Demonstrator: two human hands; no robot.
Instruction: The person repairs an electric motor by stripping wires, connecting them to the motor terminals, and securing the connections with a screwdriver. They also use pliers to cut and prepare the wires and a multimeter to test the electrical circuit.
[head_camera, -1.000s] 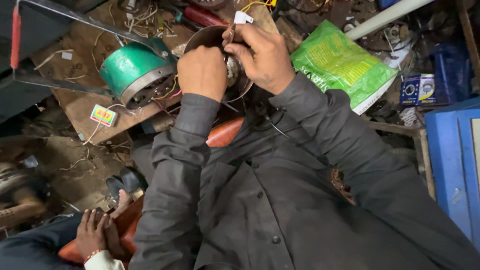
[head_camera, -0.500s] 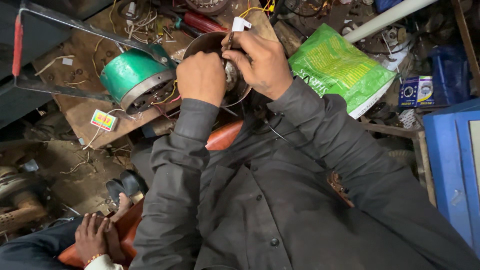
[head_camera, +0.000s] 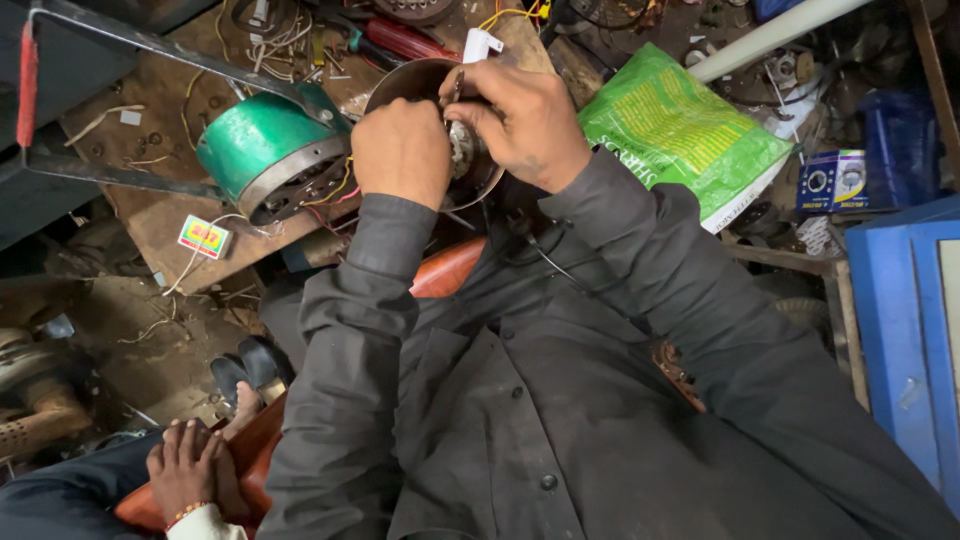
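Nearest the camera, the person's dark buttoned jacket (head_camera: 560, 420) fills the lower frame, both sleeves running up toward the work. At the bottom left another person's clasped hands (head_camera: 190, 475) rest on an orange seat (head_camera: 255, 450), the rest of that person cut off by the edge.

Further up, the left hand (head_camera: 402, 150) is clenched around the near rim of a round dark metal motor housing (head_camera: 410, 80), its fingers curled out of sight behind the knuckles. The right hand (head_camera: 525, 125) closes over the housing from the other side, fingertips pinching a small slim tool or part (head_camera: 457, 88) too small to identify. Between the hands a pale metal piece (head_camera: 462, 148) inside the housing shows only partly; most of the interior is hidden by them.

The housing sits at the near edge of a worn brown table (head_camera: 160, 215). Just to its left lies a green motor casing (head_camera: 265, 155) with coloured wires trailing out. To the right lies a green plastic bag (head_camera: 680, 130). Farthest back, a red-handled screwdriver (head_camera: 400, 40) lies among scattered wire scraps that are hard to make out.
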